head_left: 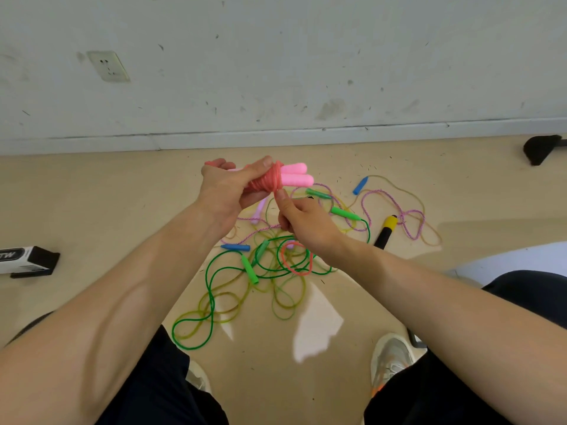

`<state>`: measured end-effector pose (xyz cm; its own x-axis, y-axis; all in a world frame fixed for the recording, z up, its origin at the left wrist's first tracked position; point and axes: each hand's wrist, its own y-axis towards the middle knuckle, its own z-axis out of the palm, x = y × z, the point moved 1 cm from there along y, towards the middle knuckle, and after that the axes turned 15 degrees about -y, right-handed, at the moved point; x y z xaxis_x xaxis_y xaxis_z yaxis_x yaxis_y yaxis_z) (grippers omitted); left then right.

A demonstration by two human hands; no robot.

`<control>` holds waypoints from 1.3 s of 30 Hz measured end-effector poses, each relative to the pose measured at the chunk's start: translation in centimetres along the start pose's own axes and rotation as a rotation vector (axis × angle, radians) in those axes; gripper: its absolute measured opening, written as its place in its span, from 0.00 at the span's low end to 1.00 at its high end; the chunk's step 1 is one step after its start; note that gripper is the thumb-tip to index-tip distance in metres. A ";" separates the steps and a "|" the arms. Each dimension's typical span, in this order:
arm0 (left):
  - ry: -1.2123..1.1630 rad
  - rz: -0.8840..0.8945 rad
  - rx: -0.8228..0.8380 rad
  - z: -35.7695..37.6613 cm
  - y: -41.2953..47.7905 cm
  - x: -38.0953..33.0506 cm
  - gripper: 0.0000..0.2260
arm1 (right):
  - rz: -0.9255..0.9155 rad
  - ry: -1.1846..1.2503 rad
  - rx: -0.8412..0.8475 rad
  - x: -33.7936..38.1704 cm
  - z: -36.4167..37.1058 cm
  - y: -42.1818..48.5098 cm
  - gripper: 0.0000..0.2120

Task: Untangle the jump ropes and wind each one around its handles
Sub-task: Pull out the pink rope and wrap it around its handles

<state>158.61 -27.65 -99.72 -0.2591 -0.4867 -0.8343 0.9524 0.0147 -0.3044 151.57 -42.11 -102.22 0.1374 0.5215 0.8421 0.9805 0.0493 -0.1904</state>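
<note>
Left of jump ropes (249,268), "TW" box (29,260)

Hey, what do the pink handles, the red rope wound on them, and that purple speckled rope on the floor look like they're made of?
Pink handles: probably smooth moulded plastic, given the even colour, rounded ends and soft sheen. Red rope: likely PVC or a rubbery cord, as the coils are thin, smooth and slightly glossy. Purple speckled rope: seems to be braided textile, matte with a flecked twist pattern.

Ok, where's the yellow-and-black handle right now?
Head view: the yellow-and-black handle lies on the floor right of centre, past the right hand, beside a loop of the purple braided rope.
</note>
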 end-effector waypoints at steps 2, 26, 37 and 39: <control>-0.005 -0.010 0.009 -0.1 0.2 0.0 0.40 | -0.025 0.001 0.005 0.2 0.0 0.2 0.28; 0.590 -0.043 0.519 -0.3 -1.7 -2.8 0.45 | -0.222 -0.504 0.204 -1.7 -7.5 3.1 0.06; 0.824 0.137 0.555 -0.8 -1.0 -2.3 0.42 | -0.129 -0.486 0.122 -0.6 -7.1 3.3 0.11; 0.894 0.202 0.549 -1.0 -0.6 -2.2 0.43 | -0.054 -0.384 0.137 -0.1 -6.9 3.0 0.12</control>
<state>158.40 -25.71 -98.16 0.1009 0.3010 -0.9483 0.8749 -0.4807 -0.0595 155.47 -47.91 -99.38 -0.0014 0.7936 0.6084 0.9534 0.1847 -0.2387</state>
